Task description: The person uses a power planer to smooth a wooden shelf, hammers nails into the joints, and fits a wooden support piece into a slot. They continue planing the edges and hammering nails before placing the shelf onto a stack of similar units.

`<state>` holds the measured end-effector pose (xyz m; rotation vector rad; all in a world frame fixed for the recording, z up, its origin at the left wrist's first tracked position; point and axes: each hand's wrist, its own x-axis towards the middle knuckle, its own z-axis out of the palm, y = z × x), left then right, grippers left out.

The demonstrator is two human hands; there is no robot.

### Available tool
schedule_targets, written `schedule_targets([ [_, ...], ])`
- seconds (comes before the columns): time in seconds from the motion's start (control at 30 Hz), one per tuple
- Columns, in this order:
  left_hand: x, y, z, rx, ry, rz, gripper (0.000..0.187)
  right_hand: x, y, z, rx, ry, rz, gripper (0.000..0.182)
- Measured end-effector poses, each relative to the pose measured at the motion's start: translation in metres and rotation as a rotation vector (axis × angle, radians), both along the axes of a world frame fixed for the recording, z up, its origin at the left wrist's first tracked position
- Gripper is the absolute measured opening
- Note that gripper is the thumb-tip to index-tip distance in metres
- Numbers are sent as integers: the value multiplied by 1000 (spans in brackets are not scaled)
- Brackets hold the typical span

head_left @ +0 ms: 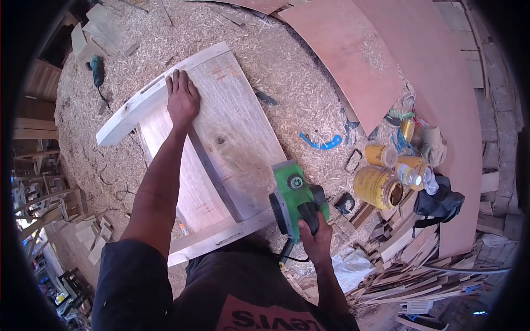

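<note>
My left hand (183, 100) lies flat near the far rail of a wooden frame panel (243, 121), fingers stretched out and pressing on the wood. My right hand (316, 238) is wrapped round the black rear handle of a green electric hand planer (295, 190). The planer sits at the panel's near right corner, partly over the edge. Its underside is hidden. A light-coloured rail (221, 238) runs along the panel's near side, close to my body, and a curved rail (149, 99) forms the far side. A knot marks the broad board between them.
Wood shavings (221, 25) cover the floor. Right of the panel are a blue curved piece (322, 142), yellow containers (371, 185), a black bag (439, 203) and a pile of wood strips (397, 276). Reddish sheets (342, 55) lie beyond; a green power tool (97, 70) lies far left.
</note>
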<state>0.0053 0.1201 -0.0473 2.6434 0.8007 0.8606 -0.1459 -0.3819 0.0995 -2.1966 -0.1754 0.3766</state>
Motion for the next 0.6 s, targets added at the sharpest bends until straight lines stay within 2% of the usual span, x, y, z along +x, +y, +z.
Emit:
schedule_targets([
  [0.1,0,-3,0,-6,-11,4,47,29,34,-3,-7,-85,19,27],
  [0.2,-3,-8,7,-45,-18,4,47,64,79,-9,65,-64,4,29],
  [0.23,-2,-7,6,-32,-22,2,47,79,97,-6,46,-143,23,30],
  [0.33,-2,-7,10,-57,-1,11,49,121,147,-14,88,-107,4,32],
  [0.53,-1,-8,13,-104,13,29,49,200,239,-23,127,-429,70,38],
  [0.6,-1,-8,14,-103,21,33,50,224,269,-13,78,-221,55,48],
])
